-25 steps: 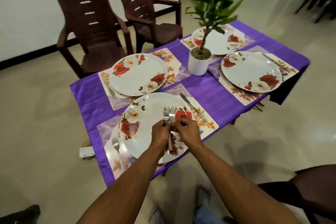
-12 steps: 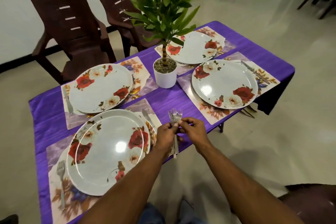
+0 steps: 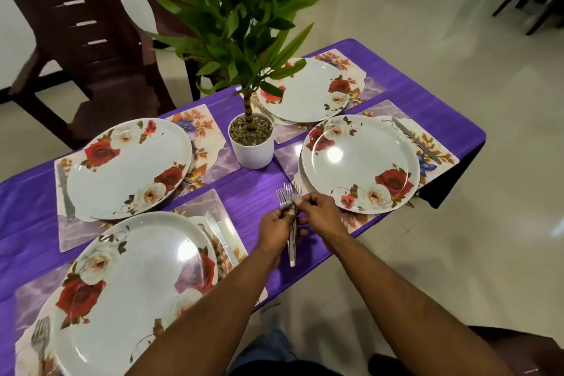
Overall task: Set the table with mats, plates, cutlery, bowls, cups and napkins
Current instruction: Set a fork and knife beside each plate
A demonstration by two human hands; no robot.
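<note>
Your left hand (image 3: 276,226) grips a bundle of steel forks (image 3: 288,214), tines up, while your right hand (image 3: 320,213) pinches one near the neck. Both hover over the purple-clothed desk (image 3: 253,195). Just right of your right hand sits a round white rose-patterned plate (image 3: 361,162) on a floral placemat (image 3: 439,146), a steel knife (image 3: 416,140) at its far side. Beyond your hands stands a white pot with a green plant (image 3: 251,143). Left of your left hand lies another knife (image 3: 221,236) beside a second rose plate (image 3: 131,290); a lone fork (image 3: 41,337) lies left of that plate.
</note>
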